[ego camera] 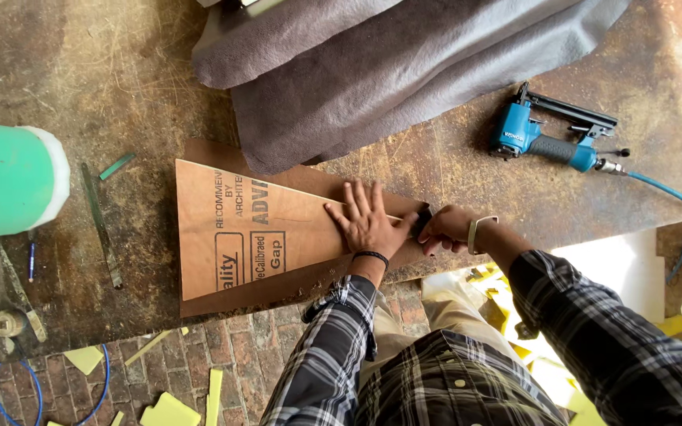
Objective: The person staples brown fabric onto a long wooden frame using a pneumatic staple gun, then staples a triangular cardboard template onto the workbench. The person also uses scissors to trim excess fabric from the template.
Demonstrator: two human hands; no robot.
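Note:
A wedge-shaped plywood template [254,229] with printed lettering lies on a darker brown sheet [222,154] on the worn workbench. My left hand [366,221] presses flat on the narrow end of the template, fingers spread. My right hand [445,230] is closed at the template's tip, gripping a small dark tool [422,218] against its edge. What kind of tool it is I cannot make out. Both sleeves are plaid.
Folded grey leather [372,71] lies beyond the template. A blue pneumatic stapler [550,134] with a blue hose [668,192] sits at right. A green bucket [5,177] stands at left, near a metal file [100,225]. Yellow foam scraps [169,410] litter the brick floor.

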